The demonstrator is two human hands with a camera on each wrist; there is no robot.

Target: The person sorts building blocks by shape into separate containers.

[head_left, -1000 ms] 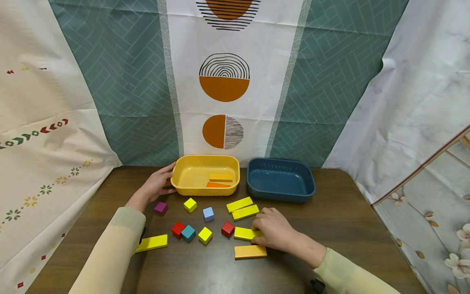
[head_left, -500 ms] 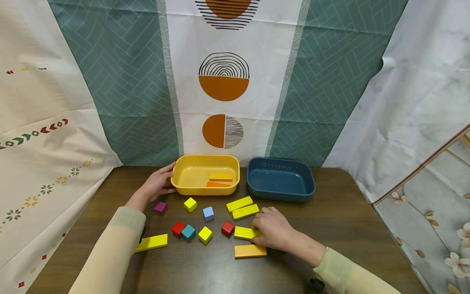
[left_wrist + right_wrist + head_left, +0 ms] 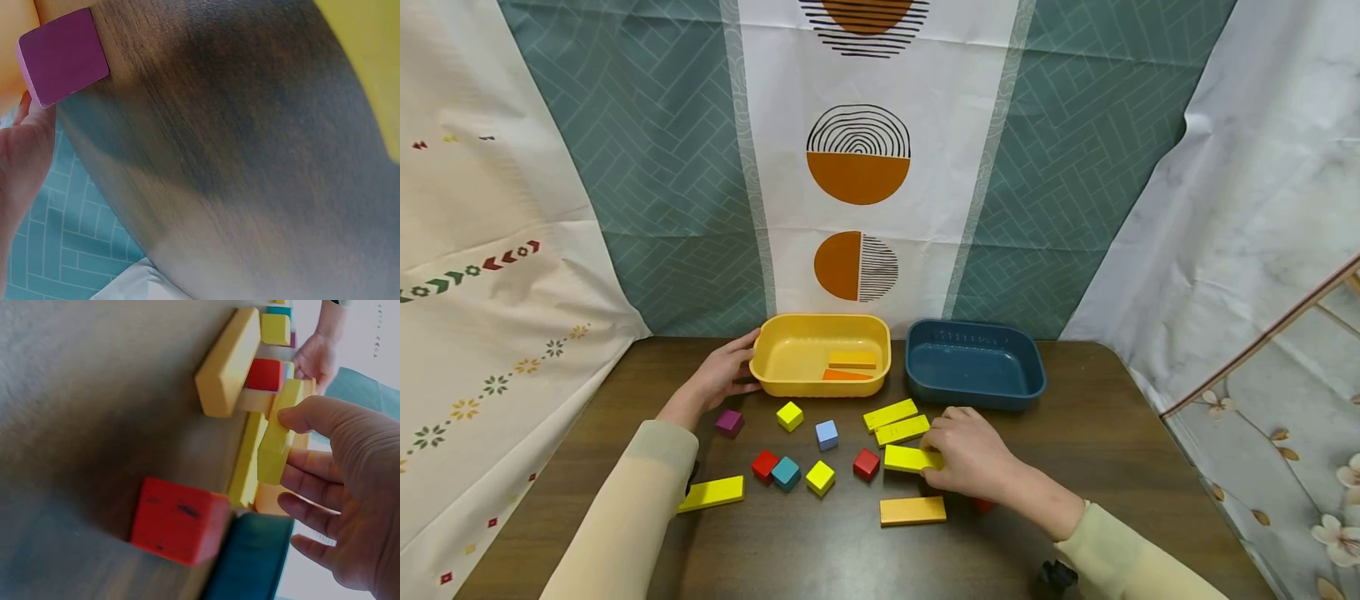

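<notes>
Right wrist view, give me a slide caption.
Right grip pinches a yellow block, with a red cube in the foreground.

Right hand (image 3: 967, 451) pinching, left hand (image 3: 721, 374) outstretched

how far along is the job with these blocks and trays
Looks done: an amber block and an orange piece already lie in the yellow tray, which the left hand touches. In hand: the right hand pinches a yellow plank. Probably left: three other yellow planks, an amber plank and the cubes on the table.
</notes>
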